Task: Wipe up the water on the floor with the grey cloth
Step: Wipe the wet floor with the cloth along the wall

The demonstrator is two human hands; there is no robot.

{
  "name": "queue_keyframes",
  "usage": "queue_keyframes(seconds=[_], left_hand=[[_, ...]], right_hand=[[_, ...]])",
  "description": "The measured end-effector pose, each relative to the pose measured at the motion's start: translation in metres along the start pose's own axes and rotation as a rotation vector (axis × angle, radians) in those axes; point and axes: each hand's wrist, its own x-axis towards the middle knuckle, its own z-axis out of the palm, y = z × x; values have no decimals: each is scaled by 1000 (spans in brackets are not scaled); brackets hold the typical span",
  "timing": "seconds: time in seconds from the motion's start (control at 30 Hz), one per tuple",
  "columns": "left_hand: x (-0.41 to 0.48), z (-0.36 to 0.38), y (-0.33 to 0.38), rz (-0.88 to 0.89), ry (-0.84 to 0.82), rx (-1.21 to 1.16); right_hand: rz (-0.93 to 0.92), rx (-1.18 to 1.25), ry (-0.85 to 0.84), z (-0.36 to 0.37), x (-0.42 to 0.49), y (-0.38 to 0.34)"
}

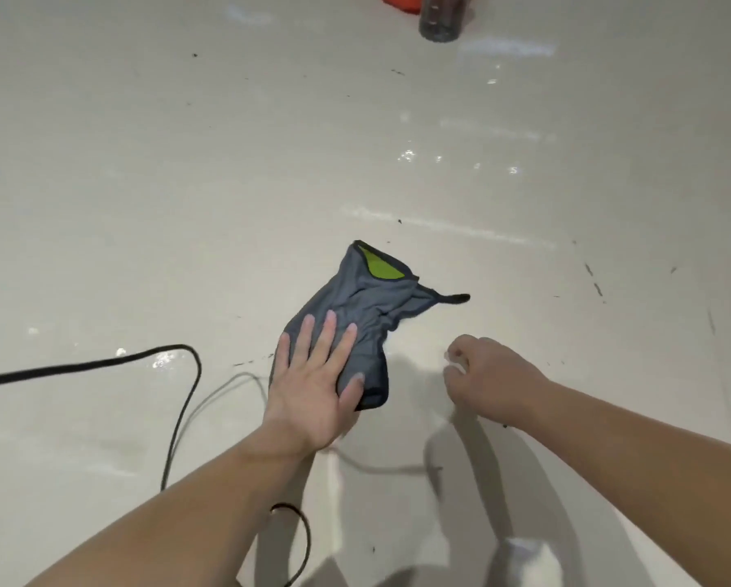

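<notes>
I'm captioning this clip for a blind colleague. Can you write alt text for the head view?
A person's left hand presses flat on a crumpled grey cloth on a pale, glossy floor; the right hand hovers loosely curled beside it. Water glints lie beyond the cloth, and a black cable loops at left.

The top edge cuts off an orange object [399, 1] and a dark bottle [442, 16].

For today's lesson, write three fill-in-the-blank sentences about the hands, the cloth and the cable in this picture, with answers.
1. The left hand lies flat on the ____ cloth.
2. The right hand is curled and touches ____ of the cloth.
3. The black cable lies on the floor to the ____ of the cloth.

Answers: grey; none; left
</notes>
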Motion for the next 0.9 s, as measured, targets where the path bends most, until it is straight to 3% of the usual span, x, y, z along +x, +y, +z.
queue_keyframes(seconds=[0.13, 0.23, 0.4, 0.6, 0.67, 0.77, 0.9], left_hand=[[-80, 1, -56, -503, -42, -113], [-121, -9, -60, -678, -144, -196], [-136, -62, -74, -671, -386, -381], [-164, -133, -57, -809, -152, -554], [-171, -149, -57, -839, -194, -488], [-156, -150, -68, -751, -271, -344], [-132, -94, -72, -621, -282, -261]], right_hand=[[-142, -127, -167, 10, 6, -61], [-252, -188, -257, 34, -2, -97], [-414, -177, -388, 81, -32, -147], [-481, -289, -338, 85, -76, -156], [-471, -292, -356, 76, -91, -149], [-420, -258, -313, 64, -91, -143], [-377, -279, -240, 74, -75, -138]])
